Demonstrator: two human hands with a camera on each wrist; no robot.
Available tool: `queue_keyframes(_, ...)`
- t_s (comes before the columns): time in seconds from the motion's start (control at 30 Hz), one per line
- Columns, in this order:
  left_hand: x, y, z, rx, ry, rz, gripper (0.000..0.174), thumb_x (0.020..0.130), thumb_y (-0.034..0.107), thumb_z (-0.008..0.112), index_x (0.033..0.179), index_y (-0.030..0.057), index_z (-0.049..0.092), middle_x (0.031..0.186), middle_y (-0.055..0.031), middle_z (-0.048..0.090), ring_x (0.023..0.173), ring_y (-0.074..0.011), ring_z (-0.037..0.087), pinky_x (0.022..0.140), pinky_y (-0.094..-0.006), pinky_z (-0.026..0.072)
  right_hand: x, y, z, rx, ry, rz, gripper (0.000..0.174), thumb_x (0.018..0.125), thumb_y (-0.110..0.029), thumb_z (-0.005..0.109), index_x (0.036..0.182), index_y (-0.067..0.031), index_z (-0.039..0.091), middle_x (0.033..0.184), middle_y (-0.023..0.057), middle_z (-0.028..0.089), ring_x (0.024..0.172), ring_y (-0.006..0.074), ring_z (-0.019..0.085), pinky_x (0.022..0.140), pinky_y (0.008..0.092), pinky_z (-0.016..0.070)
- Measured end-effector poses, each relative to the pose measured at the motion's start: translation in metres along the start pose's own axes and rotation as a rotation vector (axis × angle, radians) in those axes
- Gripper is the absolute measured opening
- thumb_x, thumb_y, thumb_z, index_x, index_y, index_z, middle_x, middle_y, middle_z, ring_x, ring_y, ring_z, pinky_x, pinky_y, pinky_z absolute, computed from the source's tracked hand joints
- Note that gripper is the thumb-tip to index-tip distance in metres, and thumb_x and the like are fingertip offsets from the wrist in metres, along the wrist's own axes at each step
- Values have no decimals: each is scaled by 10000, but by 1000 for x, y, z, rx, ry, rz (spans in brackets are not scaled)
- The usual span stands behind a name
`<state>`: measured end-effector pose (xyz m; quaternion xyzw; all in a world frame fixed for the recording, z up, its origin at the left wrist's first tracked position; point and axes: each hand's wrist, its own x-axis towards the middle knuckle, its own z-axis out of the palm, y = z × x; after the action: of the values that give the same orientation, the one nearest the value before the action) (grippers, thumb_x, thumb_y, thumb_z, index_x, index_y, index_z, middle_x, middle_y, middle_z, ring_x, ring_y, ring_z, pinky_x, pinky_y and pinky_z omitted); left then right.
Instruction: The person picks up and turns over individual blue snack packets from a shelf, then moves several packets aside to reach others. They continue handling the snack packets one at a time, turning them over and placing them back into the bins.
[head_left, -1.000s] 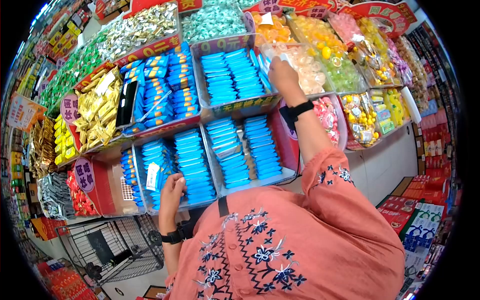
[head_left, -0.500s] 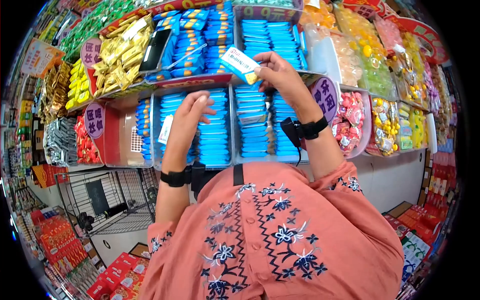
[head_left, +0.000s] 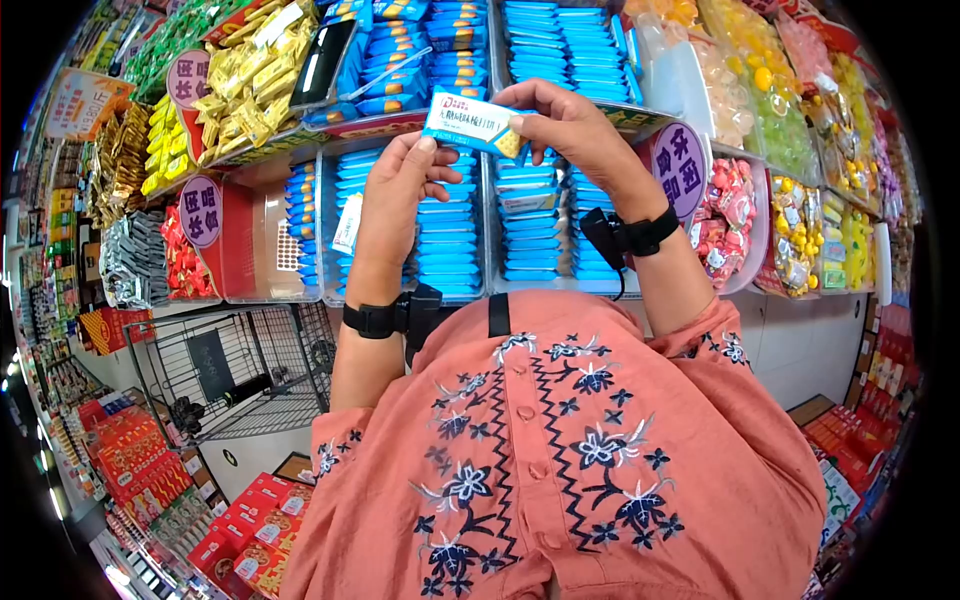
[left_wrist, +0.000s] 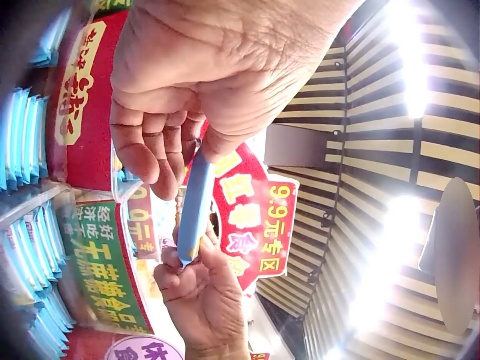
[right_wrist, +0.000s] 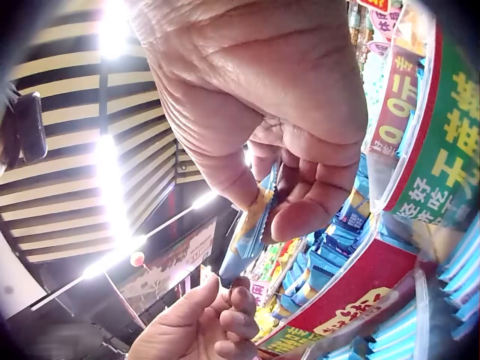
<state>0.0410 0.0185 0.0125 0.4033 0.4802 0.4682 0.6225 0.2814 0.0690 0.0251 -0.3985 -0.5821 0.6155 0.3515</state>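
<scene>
Both hands hold a small blue-and-white biscuit packet up in front of the bins, its printed face towards the head camera. My right hand pinches the packet's right end, thumb in front and fingers behind. At the opposite end, the left hand has its thumb tip on the lower corner, with the other fingers loosely curled. The left wrist view shows the packet edge-on, spanning from one hand to the other. In the right wrist view the packet slants down towards the left hand's fingertips.
Below the hands, bins hold rows of similar blue packets. A black phone-like slab leans beside gold-wrapped sweets. Pink-wrapped candies fill a bin on the right. A wire shopping cart stands at lower left.
The right hand has brought the packet from the upper right bin to the middle. My left hand has risen from the lower bin to the packet's left end. The head view has shifted.
</scene>
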Motion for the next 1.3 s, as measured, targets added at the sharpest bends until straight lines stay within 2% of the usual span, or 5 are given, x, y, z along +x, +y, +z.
queue_keyframes(0.33,4,-6,1,46,-13,-32,311,1032,275,566,1190,8,593,1019,-96,689,849,-139,666,670,-238,511,2,18,-3,12,-17,-8,325,917,-151,634,1220,-35,626,1047,53,685,797,75,624,633,222,520)
queue_keyframes(0.57,-4,-46,-14,489,5,-100,379,983,293,612,1216,-5,591,1041,-71,659,856,-127,665,633,-234,483,-18,80,-23,-407,-107,5,297,899,-143,676,1154,0,628,1004,39,665,898,93,604,753,270,501)
queue_keyframes(0.73,-14,-56,-21,455,-1,-129,383,984,297,615,1208,-13,591,996,-49,642,843,-122,657,619,-240,484,-51,117,-23,-792,-55,-24,253,818,-104,687,1064,-60,643,994,166,635,909,333,645,789,401,515)
queue_keyframes(0.87,-11,-66,-22,473,-32,-130,377,984,309,614,1198,-2,598,986,-50,649,838,-125,657,622,-253,487,-61,142,-11,-937,-31,16,242,827,-80,674,1065,-96,630,1039,153,610,937,370,633,798,456,518)
queue_keyframes(1.3,-18,-80,-29,478,-26,-177,352,980,318,617,1165,19,622,984,-58,670,829,-141,663,652,-286,504,-65,175,5,-1024,145,-153,256,830,-100,703,1055,-114,582,1000,138,543,935,371,612,746,475,520)
